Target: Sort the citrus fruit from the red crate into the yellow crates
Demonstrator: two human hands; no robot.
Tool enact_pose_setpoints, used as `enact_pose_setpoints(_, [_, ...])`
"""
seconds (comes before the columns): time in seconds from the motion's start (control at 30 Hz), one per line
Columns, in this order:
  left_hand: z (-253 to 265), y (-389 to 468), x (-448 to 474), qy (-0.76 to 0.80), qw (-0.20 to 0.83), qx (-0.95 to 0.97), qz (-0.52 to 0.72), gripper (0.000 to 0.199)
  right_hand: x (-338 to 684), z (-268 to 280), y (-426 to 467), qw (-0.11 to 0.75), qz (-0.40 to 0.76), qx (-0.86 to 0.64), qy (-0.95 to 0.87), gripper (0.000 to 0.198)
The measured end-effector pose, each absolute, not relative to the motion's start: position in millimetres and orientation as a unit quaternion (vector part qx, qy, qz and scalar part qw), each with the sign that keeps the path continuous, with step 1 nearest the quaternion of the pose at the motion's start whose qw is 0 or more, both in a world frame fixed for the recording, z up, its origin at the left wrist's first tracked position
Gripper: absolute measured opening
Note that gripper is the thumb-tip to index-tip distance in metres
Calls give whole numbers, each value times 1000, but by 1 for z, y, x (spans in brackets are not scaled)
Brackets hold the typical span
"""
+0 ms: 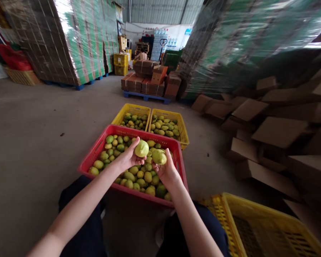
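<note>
while left hand (128, 157) and right hand (169, 173) are each gripping a fruit (141, 148) mid-frame, the lower-right yellow crate (227, 216) is getting cut off

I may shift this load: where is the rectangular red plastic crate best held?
Probably by its slotted left and right end walls, from outside: the red plastic crate sits upright, and its rims there stand above the yellow-green oval fruit.

Red crate (139, 194) partly hidden by arms (85, 200); nearest yellow crate (264, 221) cut off below; cardboard boxes (280, 132) blurred
</note>
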State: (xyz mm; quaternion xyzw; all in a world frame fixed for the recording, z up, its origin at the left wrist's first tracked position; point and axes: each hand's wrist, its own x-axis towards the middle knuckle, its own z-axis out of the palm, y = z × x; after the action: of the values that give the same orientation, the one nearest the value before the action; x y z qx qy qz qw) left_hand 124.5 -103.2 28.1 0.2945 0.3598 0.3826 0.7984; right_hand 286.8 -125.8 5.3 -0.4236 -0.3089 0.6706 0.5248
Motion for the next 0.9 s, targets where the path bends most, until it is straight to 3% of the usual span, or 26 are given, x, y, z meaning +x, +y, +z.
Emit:
enact_pose_setpoints(0.13, [26,-106,122,309,777,359,415,60,286,8,-132,606,571,-411,-371,37])
enact_pose_setpoints(0.2, [29,-109,119,283,724,460,429,59,287,12,-136,648,473,-404,-439,44])
enact_pose_setpoints(0.27, [33,-112,115,276,618,586,447,54,289,15,-140,670,374,-398,-503,54])
enact_pose_setpoints(0.37, [36,-114,110,271,414,727,475,48,291,17,-144,667,264,-397,-573,54])
enact_pose_setpoints(0.47, [33,-113,108,279,324,766,480,53,293,13,-146,644,202,-411,-613,48])
enact_pose_setpoints(0.73, [22,-106,108,267,404,713,508,56,293,13,-146,656,232,-397,-599,48])
enact_pose_setpoints(0.9, [24,-104,113,222,578,575,535,53,292,22,-141,651,518,-346,-434,45])
